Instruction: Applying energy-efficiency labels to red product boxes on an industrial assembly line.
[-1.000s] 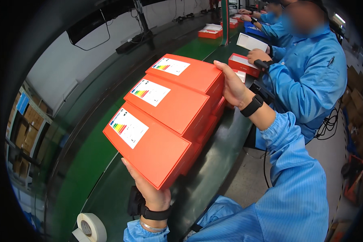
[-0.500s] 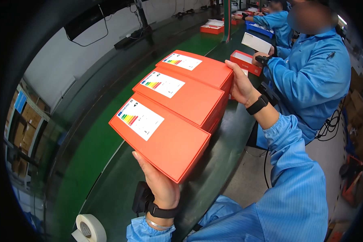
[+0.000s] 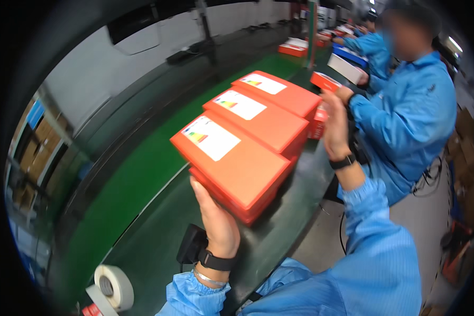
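Boxes (image 3: 253, 150), red and stacked in three rows side by side, sat on the green table (image 3: 158, 237), their white labels (image 3: 218, 145) facing up. A half second earlier both hands had the stack between them; by this moment that hold looked to have ended. The right hand (image 3: 337, 129) had lifted its fingers off the far end — they stood straight and spread, just beside the boxes, gripping nothing. The left hand (image 3: 218, 226) lay along the near end with its visible fingers stretched out and closed round nothing; whether a fingertip was touching the lowest box, I could not tell. The lower layer now showed along the near left edge as well. Judging by that, the load rested on the table rather than on the palms, so the carrying part of the work seemed done. The rows were still stepped, not flush, at their ends.

To the lower left stood a white roll (image 3: 122, 289) of tape or labels. Across the table's right side, a co-worker (image 3: 411, 105) in blue held a white lid (image 3: 344, 70) near a red box (image 3: 325, 81).
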